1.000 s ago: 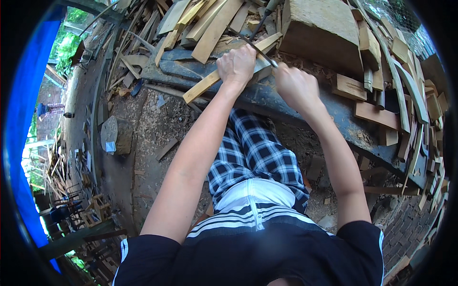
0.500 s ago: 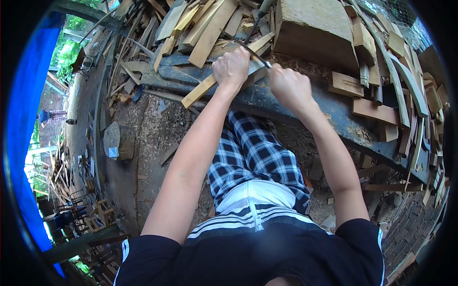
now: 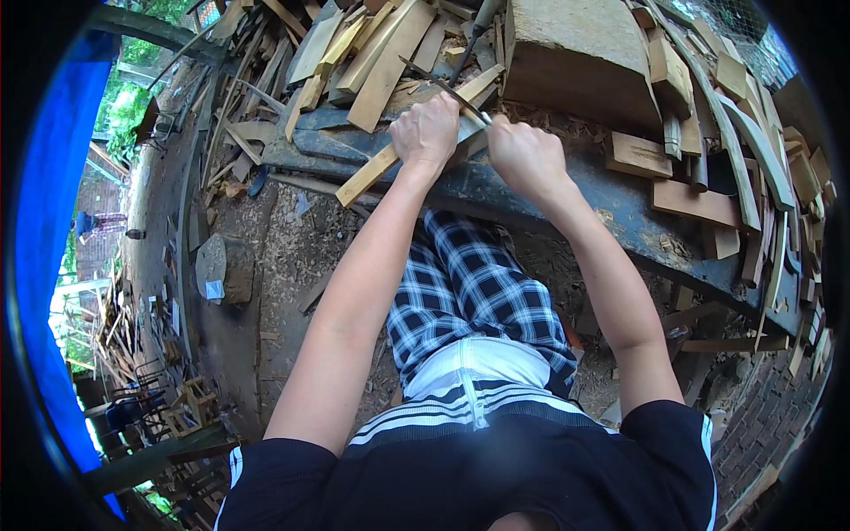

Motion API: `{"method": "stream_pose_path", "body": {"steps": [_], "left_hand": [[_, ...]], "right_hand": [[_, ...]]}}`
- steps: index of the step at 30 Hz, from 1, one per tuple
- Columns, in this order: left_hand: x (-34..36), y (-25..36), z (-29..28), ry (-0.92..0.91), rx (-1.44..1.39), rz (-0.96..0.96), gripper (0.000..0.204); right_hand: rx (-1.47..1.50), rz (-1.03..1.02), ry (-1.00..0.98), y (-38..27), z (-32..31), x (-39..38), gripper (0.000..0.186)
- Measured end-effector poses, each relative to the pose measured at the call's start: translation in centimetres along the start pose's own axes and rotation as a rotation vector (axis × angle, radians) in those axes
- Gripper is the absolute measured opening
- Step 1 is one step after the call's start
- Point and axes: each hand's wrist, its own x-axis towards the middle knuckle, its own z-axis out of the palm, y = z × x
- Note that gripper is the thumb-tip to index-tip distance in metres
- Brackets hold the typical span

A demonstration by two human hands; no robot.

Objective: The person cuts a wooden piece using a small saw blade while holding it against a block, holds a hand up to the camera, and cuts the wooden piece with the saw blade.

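My left hand (image 3: 425,133) is closed on a light wooden strip (image 3: 363,180), which lies diagonally across the dark, worn workbench (image 3: 611,230). My right hand (image 3: 524,155), just to the right, is closed on the end of a long, narrow dark metal tool (image 3: 434,80); its shaft slants up and left across the strip, past my left hand's knuckles. Exactly where the tool touches the strip is hard to make out. A large rough wooden block (image 3: 575,62) sits behind my right hand.
Loose boards and offcuts (image 3: 381,53) are piled at the back; more pieces (image 3: 673,203) crowd the bench's right. A rough block (image 3: 230,265) stands on the shaving-strewn ground at left. A blue tarp (image 3: 49,221) hangs far left, with a small distant person (image 3: 93,226) beside it.
Over the last second my right hand and the tool have shifted left in view. My left hand and the strip appear slightly further left too, as does the bench, with both grips unchanged.
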Motion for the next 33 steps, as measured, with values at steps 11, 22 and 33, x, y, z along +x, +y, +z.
{"method": "stream_pose_path", "body": {"steps": [11,22,33], "left_hand": [[-0.3,-0.1,-0.8,-0.021,-0.002,-0.014,0.050],[-0.1,-1.0,-0.3,0.000,0.006,0.004,0.051],[0.0,-0.9,-0.4,-0.074,0.014,-0.007,0.052]], "right_hand": [[0.015,0.046,-0.038,0.2,-1.5,-3.3,0.022],[0.004,0.047,-0.066,0.1,-1.6,-5.1,0.020],[0.010,-0.029,0.022,-0.2,0.4,-1.4,0.021]]}}
